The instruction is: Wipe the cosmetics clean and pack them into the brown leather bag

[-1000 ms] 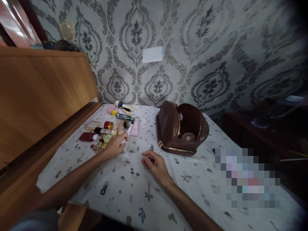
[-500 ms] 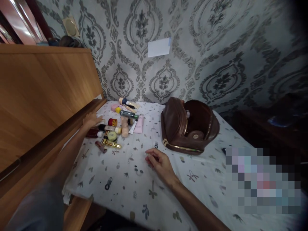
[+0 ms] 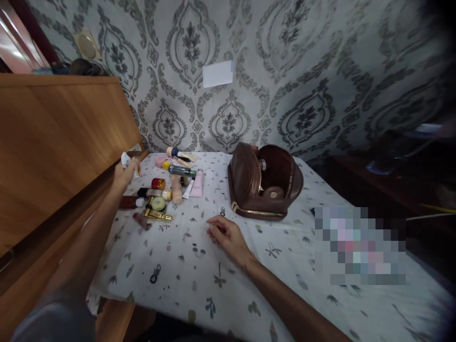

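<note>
Two bare hands are out: the left hand (image 3: 125, 173) is lifted at ten o'clock, fingers pinched around a small crumpled white wad (image 3: 124, 159) beside the smooth wooden panel (image 3: 60, 137); the right hand (image 3: 224, 233) rests loosely curled, holding nothing, on the leaf-printed cloth surface (image 3: 199, 280). Glossy tubes and jars (image 3: 167, 190) cluster near the wad, a rounded brown leather bag (image 3: 265, 183) gapes at one o'clock, and damask wallpaper (image 3: 302, 71) rises behind.

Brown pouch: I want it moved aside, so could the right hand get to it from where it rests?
Probably yes. The right hand lies on the sheet just in front of the open brown pouch, with only bare printed cloth between them.
</note>
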`<state>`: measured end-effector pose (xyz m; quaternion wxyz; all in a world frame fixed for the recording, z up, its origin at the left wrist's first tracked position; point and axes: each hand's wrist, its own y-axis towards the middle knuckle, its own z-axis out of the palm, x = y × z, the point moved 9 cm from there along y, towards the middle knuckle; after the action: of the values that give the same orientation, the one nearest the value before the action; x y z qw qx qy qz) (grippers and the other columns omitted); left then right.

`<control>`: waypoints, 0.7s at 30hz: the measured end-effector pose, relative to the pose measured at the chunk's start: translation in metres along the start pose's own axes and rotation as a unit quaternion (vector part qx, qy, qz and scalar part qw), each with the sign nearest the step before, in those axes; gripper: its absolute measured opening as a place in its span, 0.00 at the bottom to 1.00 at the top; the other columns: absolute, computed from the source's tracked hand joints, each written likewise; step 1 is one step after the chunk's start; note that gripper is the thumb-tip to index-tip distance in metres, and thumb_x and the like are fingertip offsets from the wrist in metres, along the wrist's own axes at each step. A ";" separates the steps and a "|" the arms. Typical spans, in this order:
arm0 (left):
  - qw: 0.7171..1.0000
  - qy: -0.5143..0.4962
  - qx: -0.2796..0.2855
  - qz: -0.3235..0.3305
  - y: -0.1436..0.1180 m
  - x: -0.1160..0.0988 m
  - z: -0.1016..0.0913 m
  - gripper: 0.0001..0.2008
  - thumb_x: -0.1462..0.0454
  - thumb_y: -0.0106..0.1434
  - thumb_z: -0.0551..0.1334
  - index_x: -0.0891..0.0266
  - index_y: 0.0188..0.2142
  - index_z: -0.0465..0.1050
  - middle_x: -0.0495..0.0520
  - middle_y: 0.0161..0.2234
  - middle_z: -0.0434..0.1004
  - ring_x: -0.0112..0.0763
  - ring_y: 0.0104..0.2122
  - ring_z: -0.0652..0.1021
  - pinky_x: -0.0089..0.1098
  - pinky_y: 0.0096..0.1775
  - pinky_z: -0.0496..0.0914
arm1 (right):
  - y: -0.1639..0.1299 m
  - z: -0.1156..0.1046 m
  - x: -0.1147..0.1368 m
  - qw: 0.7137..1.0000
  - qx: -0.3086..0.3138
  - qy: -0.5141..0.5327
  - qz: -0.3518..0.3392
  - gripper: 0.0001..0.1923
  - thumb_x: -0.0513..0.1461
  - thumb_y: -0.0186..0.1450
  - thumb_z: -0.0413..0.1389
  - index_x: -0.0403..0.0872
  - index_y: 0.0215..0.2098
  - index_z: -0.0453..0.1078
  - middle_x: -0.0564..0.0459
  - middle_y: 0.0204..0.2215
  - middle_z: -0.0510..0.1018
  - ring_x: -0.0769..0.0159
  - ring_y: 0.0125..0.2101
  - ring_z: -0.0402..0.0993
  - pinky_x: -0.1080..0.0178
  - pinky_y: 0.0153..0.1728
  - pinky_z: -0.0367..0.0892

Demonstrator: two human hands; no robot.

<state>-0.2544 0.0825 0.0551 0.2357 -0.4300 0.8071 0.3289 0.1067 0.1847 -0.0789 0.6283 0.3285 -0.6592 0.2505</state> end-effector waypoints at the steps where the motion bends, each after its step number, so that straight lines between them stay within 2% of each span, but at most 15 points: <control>1: 1.000 -0.023 0.008 0.014 -0.015 -0.012 0.002 0.28 0.44 0.64 0.49 0.64 0.45 0.72 0.57 0.39 0.79 0.42 0.38 0.79 0.35 0.37 0.73 | -0.001 0.000 0.003 1.000 -0.001 0.000 -0.007 0.15 0.47 0.62 0.55 0.45 0.41 0.71 0.54 0.27 0.74 0.68 0.26 0.70 0.66 0.26 0.64; 2: 0.999 -0.040 0.021 0.026 -0.034 -0.023 0.008 0.28 0.43 0.64 0.49 0.63 0.45 0.72 0.54 0.38 0.79 0.39 0.37 0.79 0.33 0.36 0.73 | -0.002 0.001 0.006 1.000 -0.001 -0.002 -0.017 0.16 0.47 0.63 0.55 0.46 0.43 0.70 0.53 0.29 0.74 0.67 0.28 0.71 0.66 0.27 0.65; 4: 0.990 -0.101 0.078 0.051 -0.082 -0.048 0.032 0.28 0.41 0.63 0.53 0.62 0.43 0.73 0.53 0.35 0.79 0.38 0.35 0.78 0.33 0.35 0.73 | -0.005 0.002 0.015 0.999 0.000 -0.011 -0.044 0.20 0.48 0.62 0.58 0.47 0.49 0.69 0.49 0.37 0.76 0.65 0.35 0.73 0.65 0.31 0.68; 7: 0.939 -0.203 0.239 0.141 -0.169 -0.092 0.083 0.24 0.43 0.62 0.58 0.59 0.44 0.73 0.53 0.37 0.79 0.39 0.38 0.78 0.34 0.41 0.73 | -0.009 0.005 0.028 0.995 0.013 -0.031 -0.097 0.28 0.49 0.60 0.61 0.48 0.55 0.66 0.45 0.48 0.73 0.60 0.45 0.72 0.62 0.38 0.70; 8: 0.922 -0.217 0.273 0.168 -0.194 -0.102 0.095 0.24 0.44 0.63 0.57 0.60 0.44 0.73 0.54 0.39 0.79 0.39 0.41 0.77 0.35 0.44 0.73 | -0.010 0.005 0.029 0.993 0.015 -0.039 -0.107 0.28 0.49 0.60 0.61 0.47 0.55 0.66 0.45 0.48 0.73 0.59 0.46 0.72 0.61 0.40 0.70; 10: 0.913 -0.216 0.287 0.193 -0.225 -0.109 0.109 0.24 0.45 0.66 0.54 0.61 0.47 0.71 0.56 0.44 0.77 0.41 0.46 0.76 0.39 0.51 0.70 | -0.009 0.004 0.027 0.993 0.013 -0.052 -0.105 0.25 0.50 0.61 0.60 0.45 0.51 0.68 0.47 0.44 0.75 0.60 0.43 0.72 0.60 0.42 0.69; 12: 0.915 -0.201 0.283 0.205 -0.237 -0.106 0.114 0.24 0.48 0.70 0.49 0.62 0.50 0.70 0.59 0.48 0.76 0.41 0.50 0.74 0.42 0.56 0.66 | -0.007 0.001 0.021 0.995 0.003 -0.047 -0.093 0.22 0.49 0.61 0.59 0.44 0.48 0.68 0.49 0.40 0.76 0.61 0.40 0.72 0.60 0.43 0.68; 15: 0.910 -0.182 0.286 0.240 -0.232 -0.098 0.112 0.23 0.52 0.71 0.47 0.63 0.53 0.69 0.61 0.50 0.74 0.41 0.53 0.73 0.42 0.58 0.64 | -0.004 -0.001 0.013 0.998 -0.001 -0.018 -0.068 0.23 0.46 0.59 0.61 0.44 0.49 0.67 0.50 0.40 0.76 0.63 0.39 0.72 0.61 0.42 0.68; 18: 0.917 -0.167 0.259 0.255 -0.216 -0.093 0.099 0.20 0.55 0.70 0.50 0.63 0.54 0.67 0.61 0.51 0.74 0.41 0.52 0.73 0.42 0.56 0.65 | -0.005 0.001 0.011 0.999 0.004 -0.007 -0.042 0.20 0.44 0.58 0.59 0.44 0.47 0.67 0.52 0.35 0.75 0.66 0.33 0.69 0.63 0.36 0.67; 21: 0.935 -0.164 0.182 0.255 -0.203 -0.100 0.073 0.17 0.58 0.67 0.55 0.62 0.53 0.66 0.57 0.45 0.74 0.40 0.46 0.75 0.40 0.50 0.69 | -0.009 0.003 0.018 0.998 0.000 -0.029 -0.052 0.13 0.43 0.59 0.58 0.46 0.40 0.67 0.56 0.28 0.71 0.69 0.27 0.64 0.66 0.30 0.63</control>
<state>-0.0225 0.1056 0.0061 0.3476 -0.0998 0.8856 0.2914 0.1115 0.1748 -0.0624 0.6215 0.3693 -0.6589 0.2078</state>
